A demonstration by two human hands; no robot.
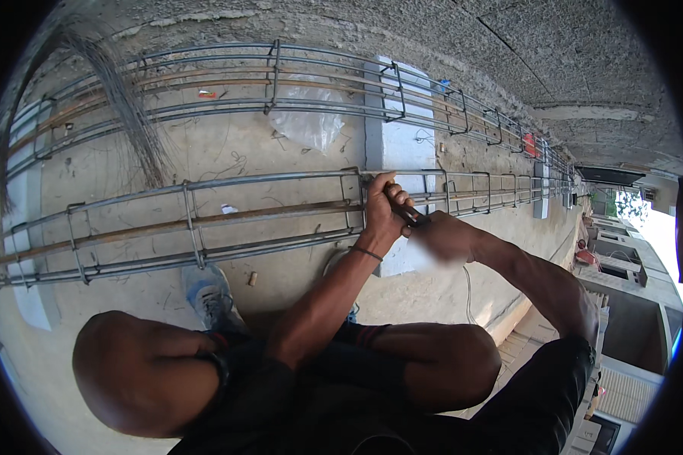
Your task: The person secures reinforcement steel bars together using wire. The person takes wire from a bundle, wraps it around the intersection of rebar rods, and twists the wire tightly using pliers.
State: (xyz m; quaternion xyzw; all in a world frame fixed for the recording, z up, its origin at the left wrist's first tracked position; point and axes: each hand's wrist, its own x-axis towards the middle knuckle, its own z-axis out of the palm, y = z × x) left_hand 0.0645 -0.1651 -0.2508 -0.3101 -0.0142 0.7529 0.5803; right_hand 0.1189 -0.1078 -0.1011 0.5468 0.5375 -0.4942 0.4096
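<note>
Both my hands are together at the nearer rebar cage (265, 212), a long frame of steel bars with square stirrups. My left hand (385, 206) is closed, its fingers curled round one end of a dark metal hand tool that looks like pincers (406, 212). From the right, my right hand (442, 239), smeared by motion, grips the other end. The tool's jaws are hidden between the hands, and I cannot see whether a tie wire is in them. The cage rests on a pale block (398, 262) just beneath the hands.
A second rebar cage (273, 80) runs behind, near a rough wall (539, 45). A bundle of thin tie wires (118, 98) drapes over it at left. A clear plastic sheet (307, 125) lies on the concrete floor (228, 152). My shoe (212, 296) is close to the nearer cage.
</note>
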